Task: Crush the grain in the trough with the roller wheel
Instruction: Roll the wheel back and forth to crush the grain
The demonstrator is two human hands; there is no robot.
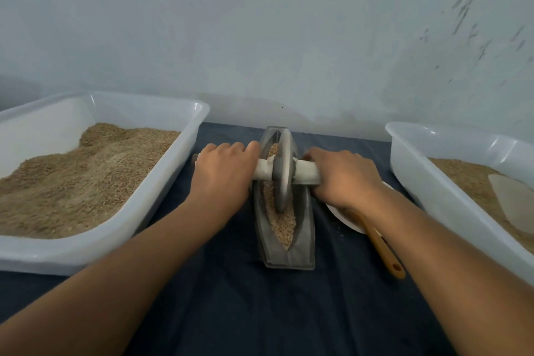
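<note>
A narrow grey metal trough [303, 251] lies lengthwise on the dark cloth in the middle. Brown grain [281, 225] fills its groove. A grey roller wheel [282, 170] stands upright in the groove, toward the far half, on a white-wrapped axle handle [307, 172]. My left hand [222, 173] grips the left end of the axle. My right hand [344, 179] grips the right end. Both handle ends are hidden under my fingers.
A large white tub [161, 182] heaped with grain stands at the left. Another white tub [427, 176] at the right holds grain and a pale scoop [514, 205]. A white plate [344, 218] and a wooden spoon [384, 251] lie under my right forearm. A wall rises close behind.
</note>
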